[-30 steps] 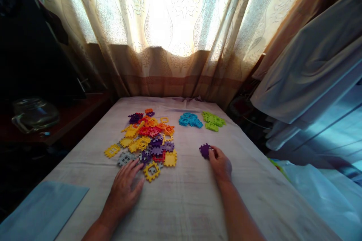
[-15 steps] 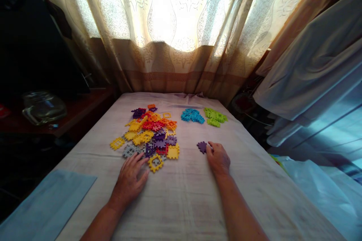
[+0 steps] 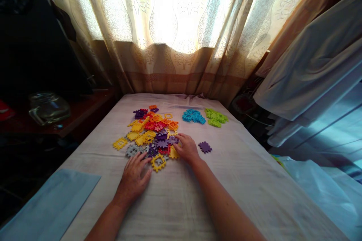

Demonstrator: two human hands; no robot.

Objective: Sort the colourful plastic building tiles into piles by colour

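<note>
Off to the left, a clear glass jug (image 3: 51, 109) with a handle stands on a dark reddish cabinet (image 3: 75, 118); whether it holds anything is too dim to tell. At the right edge lies a translucent plastic bag (image 3: 319, 186), its contents unclear, with a strip of green and other colours showing at its far left corner.

Between them is a flat surface covered by a pale, lightly creased cloth (image 3: 175, 207). Left of its middle spreads a mixed heap (image 3: 147, 137) of notched plastic pieces: yellow, orange, red, purple and grey, some solid, some open frames. Farther right sit a blue pile (image 3: 193, 116) and, just beside it, a lime-green pile (image 3: 215, 117). Nearer than those, a single purple piece (image 3: 205, 147) lies flat, apart from the heap. A light blue sheet (image 3: 53, 201) covers the near left corner.

The left hand (image 3: 135, 173) rests at the heap's near edge, fingers loosely spread by the grey pieces. The right hand (image 3: 186, 148) reaches onto the heap's right side, thumb and forefinger apart near purple and yellow pieces; whether they pinch one I cannot tell.

Beyond, a patterned curtain (image 3: 166, 69) glows with daylight; pale clothes (image 3: 308, 60) hang at right.
</note>
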